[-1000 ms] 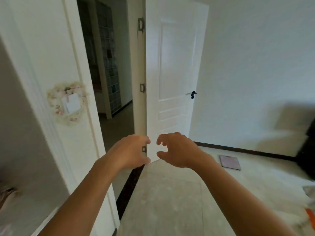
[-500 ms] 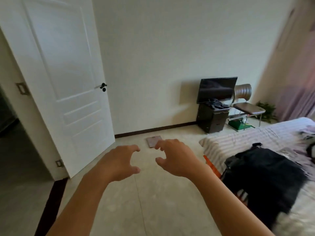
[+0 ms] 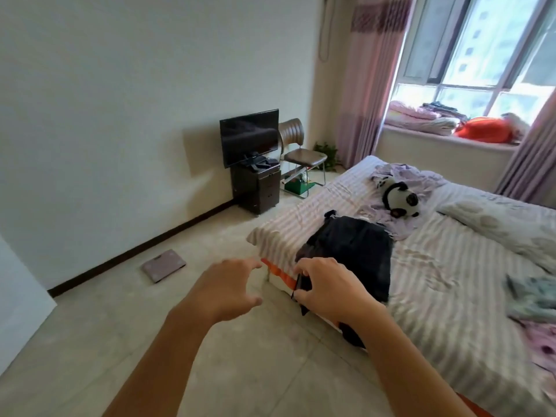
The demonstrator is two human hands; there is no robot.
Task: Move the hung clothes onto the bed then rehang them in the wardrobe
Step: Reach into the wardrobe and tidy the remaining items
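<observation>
black garment (image 3: pixel 355 254), crumpled, on striped bed (image 3: pixel 451 296)

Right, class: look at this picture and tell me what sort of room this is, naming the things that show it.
Most likely a bedroom in a home. A bed with a striped sheet fills the right side, with a pillow and a toy panda on it, and pink curtains hang by the window.

We see a bright room lit by daylight from the large multi-pane window (image 3: pixel 481 49) at upper right, whose glass is washed out to near white. The black flat television (image 3: pixel 249 135) casts a soft shadow leftward onto the pale plain wall (image 3: pixel 120 85). We notice wide-angle bending toward the frame edges, a soft, slightly smeared picture overall, and blurred forearms at the bottom.
</observation>
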